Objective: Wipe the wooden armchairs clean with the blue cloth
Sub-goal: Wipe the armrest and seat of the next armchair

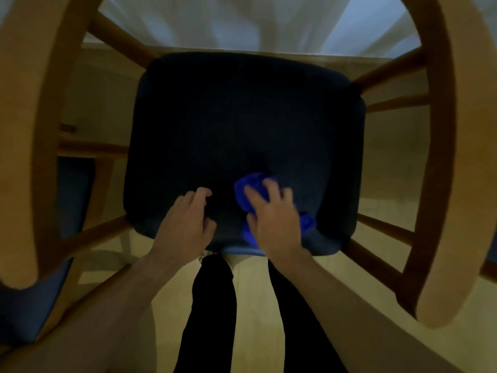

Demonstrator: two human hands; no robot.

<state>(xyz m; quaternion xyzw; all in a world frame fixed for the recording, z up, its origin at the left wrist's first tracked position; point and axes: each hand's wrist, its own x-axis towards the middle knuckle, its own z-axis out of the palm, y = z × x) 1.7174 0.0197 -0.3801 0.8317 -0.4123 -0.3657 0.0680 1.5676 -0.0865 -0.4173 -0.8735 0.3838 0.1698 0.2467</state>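
Note:
I look straight down on a wooden armchair with a dark navy seat cushion (242,122) and curved wooden armrests on the left (24,135) and right (441,157). The bright blue cloth (251,189) lies crumpled on the front part of the cushion. My right hand (271,219) lies on top of the cloth with spread fingers, pressing it onto the seat. My left hand (188,219) rests on the cushion just left of it, fingers loosely bent, holding nothing.
A second armchair with a blue seat (32,300) stands close on the left. The floor (252,292) is light wood. My legs in dark trousers (212,313) stand at the seat's front edge. White curtains (242,20) hang beyond the chair.

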